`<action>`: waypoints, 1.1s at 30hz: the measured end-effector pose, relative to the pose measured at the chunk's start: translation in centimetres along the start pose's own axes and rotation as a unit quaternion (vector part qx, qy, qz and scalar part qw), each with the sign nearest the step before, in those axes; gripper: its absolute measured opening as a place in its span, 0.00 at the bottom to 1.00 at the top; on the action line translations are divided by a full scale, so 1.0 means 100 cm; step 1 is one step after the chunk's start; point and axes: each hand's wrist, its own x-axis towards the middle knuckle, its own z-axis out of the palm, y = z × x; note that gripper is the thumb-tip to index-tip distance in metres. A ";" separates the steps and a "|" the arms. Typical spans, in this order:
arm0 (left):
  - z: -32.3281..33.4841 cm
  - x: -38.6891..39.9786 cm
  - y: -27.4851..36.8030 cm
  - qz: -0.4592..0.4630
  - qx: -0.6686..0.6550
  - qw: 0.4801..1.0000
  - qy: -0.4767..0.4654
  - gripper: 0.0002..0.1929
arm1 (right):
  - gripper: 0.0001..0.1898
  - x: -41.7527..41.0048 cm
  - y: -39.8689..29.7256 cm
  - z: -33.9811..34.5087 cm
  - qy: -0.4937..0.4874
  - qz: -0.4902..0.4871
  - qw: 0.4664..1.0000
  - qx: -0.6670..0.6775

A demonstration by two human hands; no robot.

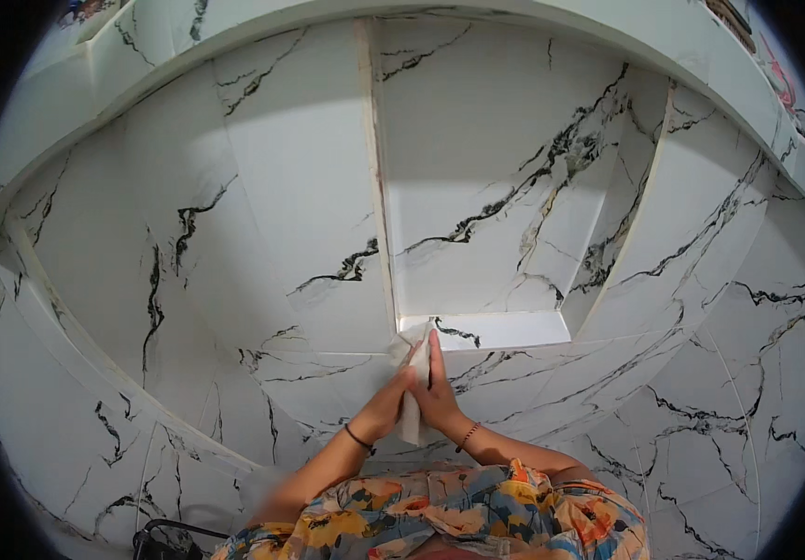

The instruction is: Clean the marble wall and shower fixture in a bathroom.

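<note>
A pale cloth (411, 420) is pressed between my two hands, low in the middle of the view. My left hand (390, 406) lies along its left side and my right hand (436, 392) along its right, fingers pointing away from me. The cloth's far end reaches the left end of a narrow white ledge (514, 331) at the foot of a recessed marble-pattern panel (486, 140). Some fingers are hidden by the cloth and the other hand.
An upright divider edge (378, 175) borders the recess on its left, and another slanting edge (637, 203) on its right. A curved white counter edge (444, 8) spans the top. A black metal frame (164, 532) stands at the lower left on the tiled floor (73, 434).
</note>
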 end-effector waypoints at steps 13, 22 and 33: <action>-0.100 -0.044 0.041 0.276 0.332 0.852 0.295 0.37 | 0.23 0.141 -0.140 0.001 0.048 -0.435 0.896 -0.079; -0.109 -0.010 0.030 0.126 0.510 0.762 0.378 0.53 | 0.28 0.227 -0.141 0.034 -0.362 -0.466 0.604 -0.536; -0.116 -0.003 0.019 0.081 0.531 0.756 0.374 0.58 | 0.27 0.272 -0.175 0.063 -0.057 -0.588 0.672 -0.447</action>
